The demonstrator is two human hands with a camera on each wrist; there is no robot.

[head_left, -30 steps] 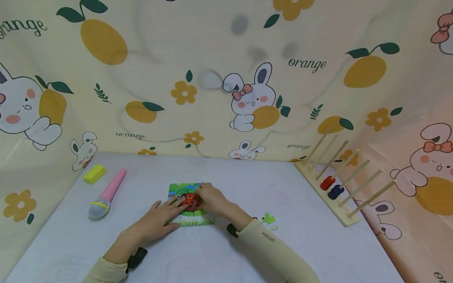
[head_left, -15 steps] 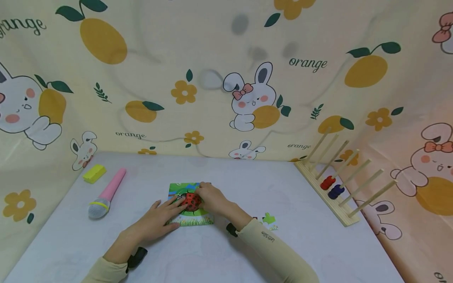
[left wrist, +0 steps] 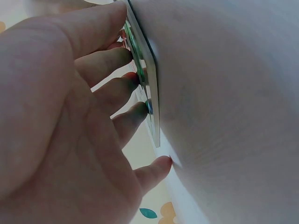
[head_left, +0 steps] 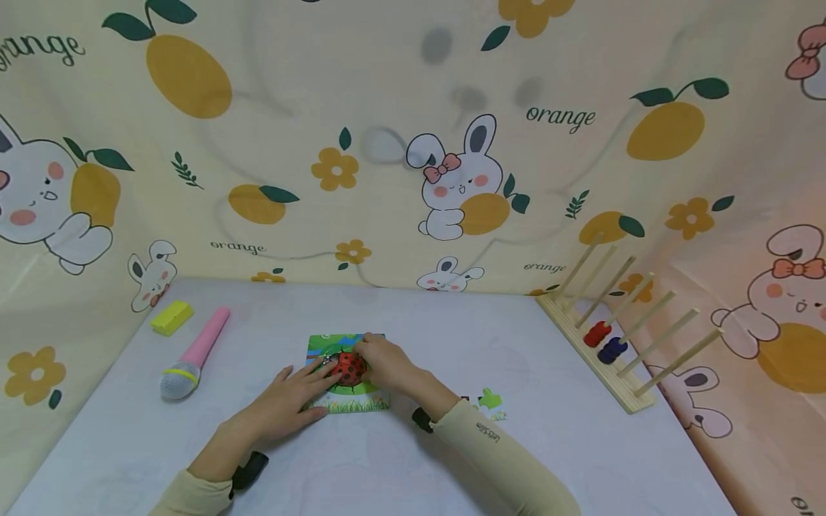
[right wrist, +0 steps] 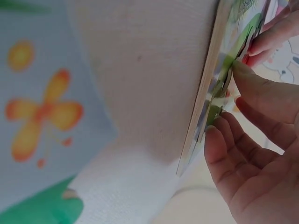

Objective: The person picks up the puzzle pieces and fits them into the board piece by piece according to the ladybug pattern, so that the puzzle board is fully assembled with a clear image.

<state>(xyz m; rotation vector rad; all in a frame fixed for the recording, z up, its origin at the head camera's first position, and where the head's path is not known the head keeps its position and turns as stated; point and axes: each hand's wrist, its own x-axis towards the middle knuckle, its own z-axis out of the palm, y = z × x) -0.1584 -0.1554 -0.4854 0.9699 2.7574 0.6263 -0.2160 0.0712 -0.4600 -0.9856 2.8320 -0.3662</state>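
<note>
Your left hand point(head_left: 284, 405), fingers extended, rests on the square green-and-blue ladybug puzzle board point(head_left: 361, 403); right hand point(head_left: 390, 365), fingers bent, touches it at 2 o'clock. From the board: loose green-and-white puzzle pieces point(head_left: 490, 398) at 3 to 4, partly behind your sleeve point(head_left: 497, 451); pink-handled, grey-headed microphone point(head_left: 196, 355) at 9; yellow rectangular block point(head_left: 172, 317) at 10; pale wooden peg rack point(head_left: 592, 357) at 3.

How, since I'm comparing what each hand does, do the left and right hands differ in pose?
The left hand spreads fairly straight fingers over the left part of the ladybug puzzle; the right hand bends its fingers at the right part.
From the head view, the left hand's fingers mostly show, while the right hand hides its fingertips.
Both touch the puzzle and extend from beige sleeves.
</note>
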